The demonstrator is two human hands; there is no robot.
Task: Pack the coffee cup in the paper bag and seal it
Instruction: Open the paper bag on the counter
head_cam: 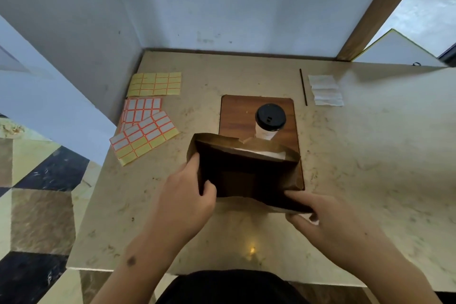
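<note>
Fingers of the left hand (187, 195) curl over the near left corner of the paper bag (246, 170), thumb inside the rim and the rest outside, pinching the paper. The right hand (325, 219) pinches the bag's near right corner, its fingertips closed on the folded edge. Between the two hands the bag stands upright with its mouth pulled wide into a rough rectangle; its inside is dark brown, and a pale strip shows along the far inner wall. One coffee cup (267, 123) stands just beyond the bag's far rim, still outside it: a white paper body under a black lid, upright on a single wooden board (234, 113). The bag sits on the near part of that board and hides the cup's base. To the left, well apart from the bag, lie three label sheets (145, 128): one yellow at the back, two with white and yellow labels edged in orange nearer, overlapping each other, the nearest one touching the counter's left edge. To the right of the board lies one thin black straw (303, 86), and just beside it a small stack of white napkins (325, 90). The marble counter (370, 155) is bare to the right of the hands and in front of the person, offering wide open room, while a wall closes off the back edge.
</note>
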